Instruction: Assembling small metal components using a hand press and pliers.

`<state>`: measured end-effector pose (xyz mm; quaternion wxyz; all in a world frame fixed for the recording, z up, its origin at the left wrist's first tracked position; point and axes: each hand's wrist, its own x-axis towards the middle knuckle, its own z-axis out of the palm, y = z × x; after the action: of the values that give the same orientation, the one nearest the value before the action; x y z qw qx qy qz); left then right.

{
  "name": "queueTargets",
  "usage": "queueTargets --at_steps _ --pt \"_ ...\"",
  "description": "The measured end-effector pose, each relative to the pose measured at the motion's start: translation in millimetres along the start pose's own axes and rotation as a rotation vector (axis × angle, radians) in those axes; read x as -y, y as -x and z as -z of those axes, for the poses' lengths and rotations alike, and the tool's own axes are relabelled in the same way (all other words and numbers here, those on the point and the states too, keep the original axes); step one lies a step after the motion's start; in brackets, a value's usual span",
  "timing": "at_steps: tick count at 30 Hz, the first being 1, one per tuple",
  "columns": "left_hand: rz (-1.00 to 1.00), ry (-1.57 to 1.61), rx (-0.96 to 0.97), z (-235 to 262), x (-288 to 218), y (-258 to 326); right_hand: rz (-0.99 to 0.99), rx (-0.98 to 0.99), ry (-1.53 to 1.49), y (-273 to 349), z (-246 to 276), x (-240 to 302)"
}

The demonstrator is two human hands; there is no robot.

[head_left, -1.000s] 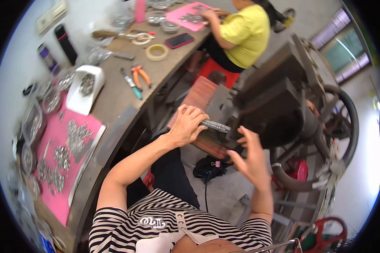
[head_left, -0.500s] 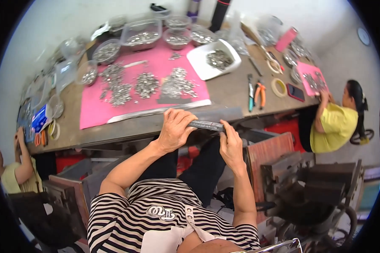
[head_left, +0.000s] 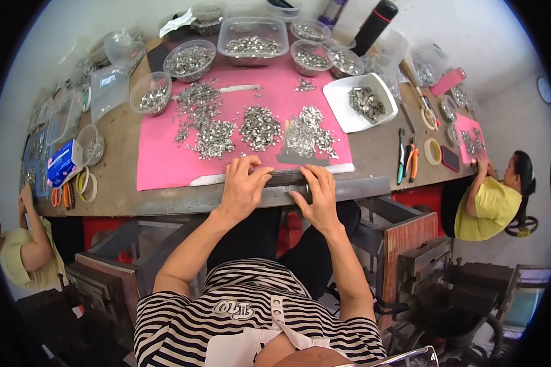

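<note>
A long dark metal bar (head_left: 286, 179) lies along the near edge of the pink mat (head_left: 165, 160), and both my hands press on it. My left hand (head_left: 242, 188) covers its left part with fingers curled over the top. Over the right part, my right hand (head_left: 317, 194) grips in the same way. Just beyond the bar, several heaps of small shiny metal parts (head_left: 260, 127) are spread on the mat.
Clear tubs (head_left: 252, 43) and bowls of metal parts line the bench's far side, with a white tray (head_left: 361, 101) at the right. Pliers (head_left: 412, 163), tape rings and a phone lie further right. One person sits at the right (head_left: 493, 202), another at the left (head_left: 27, 254).
The view has swung from the dark machine at my right to the bench. My hands carried the metal bar over and now press it down at the pink mat's near edge.
</note>
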<state>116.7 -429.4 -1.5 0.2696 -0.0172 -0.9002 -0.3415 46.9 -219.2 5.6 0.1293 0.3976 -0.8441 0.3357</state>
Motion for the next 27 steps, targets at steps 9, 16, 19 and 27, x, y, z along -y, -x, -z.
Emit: queueTargets --at_steps 9,16,19,27 --pt "-0.118 -0.079 -0.006 -12 -6 12 -0.01 -0.155 0.018 3 -27 -6" --pt "-0.209 -0.094 -0.069 -3 -7 22 -0.049 -0.154 -0.043 8 -27 -9" --pt "-0.143 0.409 -0.331 4 9 53 0.055 -0.17 0.077 6 -28 -11" --pt "0.852 1.101 -0.327 76 19 87 0.057 -0.205 0.08 9 -30 -12"
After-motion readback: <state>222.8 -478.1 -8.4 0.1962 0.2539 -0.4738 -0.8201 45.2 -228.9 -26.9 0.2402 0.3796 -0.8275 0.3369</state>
